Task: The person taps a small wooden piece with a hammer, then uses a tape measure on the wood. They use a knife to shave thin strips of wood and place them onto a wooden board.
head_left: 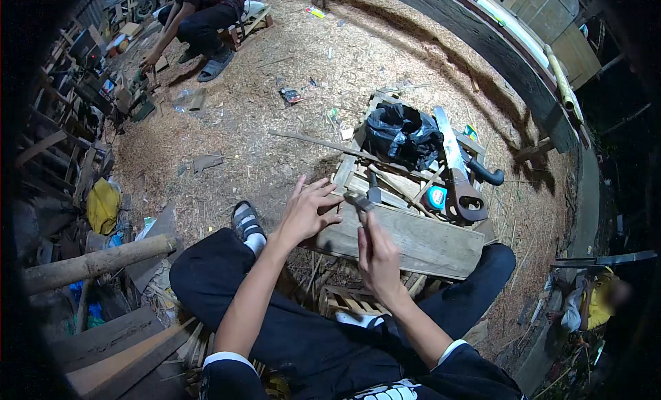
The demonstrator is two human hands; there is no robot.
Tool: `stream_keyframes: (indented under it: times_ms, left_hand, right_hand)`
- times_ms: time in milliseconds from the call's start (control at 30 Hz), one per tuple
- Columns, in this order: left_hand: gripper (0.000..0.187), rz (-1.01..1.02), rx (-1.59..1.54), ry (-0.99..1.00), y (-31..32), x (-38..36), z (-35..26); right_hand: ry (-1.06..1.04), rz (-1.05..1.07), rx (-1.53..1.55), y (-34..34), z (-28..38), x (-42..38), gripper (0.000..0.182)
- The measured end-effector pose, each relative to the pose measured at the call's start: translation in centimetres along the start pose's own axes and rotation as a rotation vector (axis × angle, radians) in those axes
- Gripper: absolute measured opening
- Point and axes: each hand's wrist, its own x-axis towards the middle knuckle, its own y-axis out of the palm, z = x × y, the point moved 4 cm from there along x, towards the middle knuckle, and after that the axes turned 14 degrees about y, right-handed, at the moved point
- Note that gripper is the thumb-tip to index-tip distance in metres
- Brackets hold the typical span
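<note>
My right hand [379,257] is closed around a hammer [360,201], its metal head over the left end of a wooden board [420,241]. That board lies across a low slatted wooden bench in front of my knees. At the board's left end is my left hand [308,210], thumb and forefinger bent together close beside the hammer head. What they pinch is too small to make out. Just beyond the hammer lies a dark tool with a broad end [374,190]. A round blue tape measure [435,197] rests farther right on the bench.
A handsaw [460,172], a black plastic bag [403,135] and a dark curved handle [486,171] are on the bench. Wood shavings cover the ground. Another person [206,28] crouches at the far left. A bamboo pole [100,263] juts in from the left.
</note>
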Motion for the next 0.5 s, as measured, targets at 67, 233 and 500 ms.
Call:
stream_keyframes:
  times_ms: [67,233,500]
  left_hand:
    - [0.044,-0.006,-0.003,0.008,0.6,0.0,0.3]
    - [0.046,0.010,-0.025,-0.001,-0.4,0.2,-0.5]
    - [0.043,0.000,-0.014,-0.002,0.0,0.2,-0.3]
  right_hand:
    - [0.116,0.158,-0.081,0.2,-1.1,0.7,0.044]
    - [0.067,0.011,0.034,-0.2,-0.2,0.0,0.043]
    - [0.090,0.009,0.046,0.5,-1.0,-0.2,0.045]
